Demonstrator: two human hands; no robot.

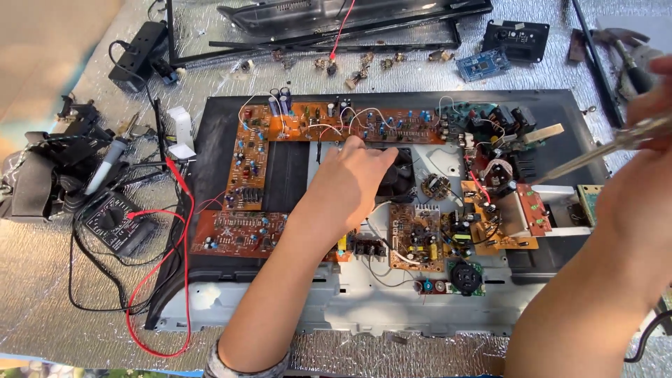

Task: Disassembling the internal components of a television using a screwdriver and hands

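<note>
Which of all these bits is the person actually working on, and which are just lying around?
In use:
- left hand resting on the black fan by the orange boards
- right hand holding a metal tool aimed at the boards
- black chassis under them

Lying about:
- multimeter with red lead
- soldering iron
- power strip
- small blue board
- black frame

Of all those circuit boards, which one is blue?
The small blue board lying alone on the silver mat at the top, beside a black part. The others are orange-brown and sit on the black chassis.
</note>
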